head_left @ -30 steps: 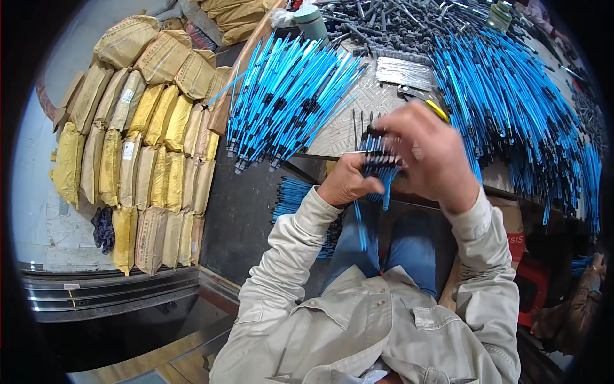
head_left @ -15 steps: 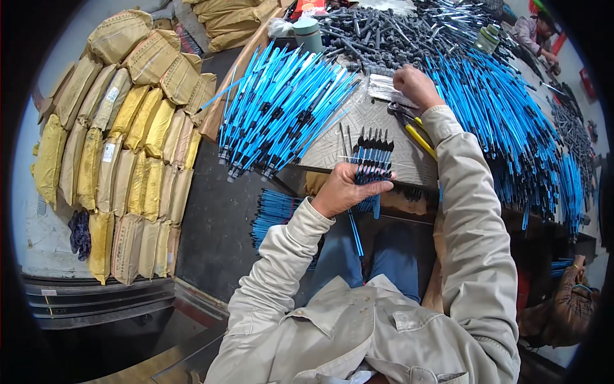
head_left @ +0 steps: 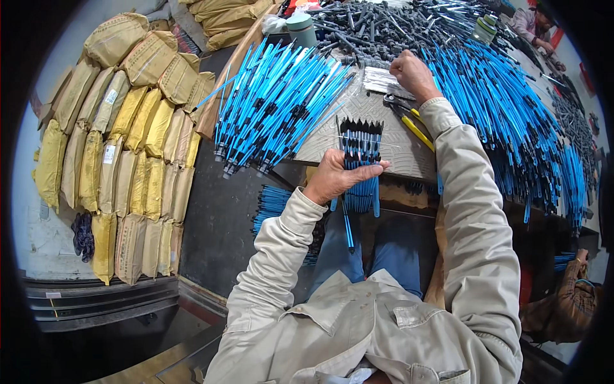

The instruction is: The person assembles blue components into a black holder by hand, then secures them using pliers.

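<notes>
My left hand (head_left: 337,176) is wrapped round a fanned bundle of blue rods (head_left: 362,185) with black pointed tips, which stands upright over the table's front edge. A thin pale strand crosses the bundle just above the fingers. Two more blue rods (head_left: 348,221) hang down below that hand. Farther off, my right hand (head_left: 414,75) is closed, its fingertips bent down beside a flat stack of thin whitish strips (head_left: 380,80). What those fingers hold, if anything, is hidden. Next to the right wrist lie pliers with yellow handles (head_left: 417,132).
Blue rods (head_left: 281,105) are heaped at the left of the table and more blue rods (head_left: 499,121) at the right. Dark grey tubular parts (head_left: 377,29) pile up behind, near a green-lidded cup (head_left: 300,31). Wrapped parcels (head_left: 121,173) stand stacked at left. Other people work at right.
The bundle in my left hand has turned, so its black tips now line up in a denser, wider row. My right hand remains by the strips, slightly farther up in view.
</notes>
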### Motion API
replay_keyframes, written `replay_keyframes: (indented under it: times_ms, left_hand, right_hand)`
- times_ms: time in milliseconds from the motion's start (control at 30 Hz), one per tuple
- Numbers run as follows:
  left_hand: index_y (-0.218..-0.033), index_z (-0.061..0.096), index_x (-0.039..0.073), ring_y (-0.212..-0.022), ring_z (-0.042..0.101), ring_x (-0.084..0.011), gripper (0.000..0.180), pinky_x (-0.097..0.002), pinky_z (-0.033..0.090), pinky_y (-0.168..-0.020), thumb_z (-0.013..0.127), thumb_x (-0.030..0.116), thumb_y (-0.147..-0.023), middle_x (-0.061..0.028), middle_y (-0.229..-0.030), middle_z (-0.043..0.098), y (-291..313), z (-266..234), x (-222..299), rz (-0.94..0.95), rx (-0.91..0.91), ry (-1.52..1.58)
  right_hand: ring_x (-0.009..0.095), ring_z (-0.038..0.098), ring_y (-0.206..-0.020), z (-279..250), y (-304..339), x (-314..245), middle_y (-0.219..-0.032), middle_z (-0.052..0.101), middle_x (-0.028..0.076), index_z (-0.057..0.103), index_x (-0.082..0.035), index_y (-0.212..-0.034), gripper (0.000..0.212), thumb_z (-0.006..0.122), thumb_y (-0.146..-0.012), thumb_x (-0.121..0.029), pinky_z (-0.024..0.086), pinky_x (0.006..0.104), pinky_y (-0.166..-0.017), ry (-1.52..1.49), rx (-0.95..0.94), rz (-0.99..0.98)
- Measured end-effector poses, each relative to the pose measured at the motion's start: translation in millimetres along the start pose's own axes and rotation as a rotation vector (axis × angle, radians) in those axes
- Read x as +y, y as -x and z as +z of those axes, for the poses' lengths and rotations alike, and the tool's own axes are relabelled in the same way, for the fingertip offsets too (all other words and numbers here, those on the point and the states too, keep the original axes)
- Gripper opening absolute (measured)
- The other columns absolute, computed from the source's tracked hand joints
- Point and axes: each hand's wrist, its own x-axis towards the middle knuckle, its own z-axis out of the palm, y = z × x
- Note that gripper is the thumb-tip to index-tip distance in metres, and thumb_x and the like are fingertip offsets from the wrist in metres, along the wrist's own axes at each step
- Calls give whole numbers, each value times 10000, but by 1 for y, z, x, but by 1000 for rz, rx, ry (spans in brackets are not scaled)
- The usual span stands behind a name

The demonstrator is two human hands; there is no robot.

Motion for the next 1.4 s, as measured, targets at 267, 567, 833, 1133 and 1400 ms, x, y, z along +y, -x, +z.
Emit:
replay_keyframes:
  times_ms: [267,567,833,1133,1400]
  left_hand:
    - [-949,660,-1,-881,644,-180,178,-316,504,-822,676,89,-796,-124,-937,672,8,-3,1,-79,42,35]
    - [-924,672,-12,-824,630,-113,168,-245,495,-754,687,93,-795,-82,-887,682,3,2,2,-39,65,97]
    - [-931,673,-6,-826,627,-107,172,-248,492,-759,691,92,-791,-79,-888,683,3,2,2,-51,63,77]
    - [-952,671,-10,-832,625,-100,189,-243,497,-761,689,89,-792,-82,-896,682,5,1,1,-65,48,69]
    - [-976,637,-14,-876,636,-160,202,-286,506,-799,676,54,-790,-104,-922,675,4,-3,0,-75,-8,32]
  right_hand:
    - [90,569,-655,-107,83,-100,-822,612,50,626,-46,-946,119,596,-832,-28,456,216,-541,-914,-183,32]
    - [153,495,-581,-114,122,-120,-726,477,47,688,-118,-951,271,648,-730,32,411,253,-495,-402,167,-202]
    - [154,499,-573,-113,120,-117,-713,476,44,688,-147,-964,294,654,-723,16,417,257,-489,-383,167,-213]
    - [154,540,-550,-126,112,-124,-724,504,36,674,-135,-924,228,658,-729,-18,425,270,-475,-249,113,-279]
    - [122,510,-525,-126,108,-124,-679,497,26,644,-68,-860,121,671,-747,-35,381,232,-467,-345,80,-258]
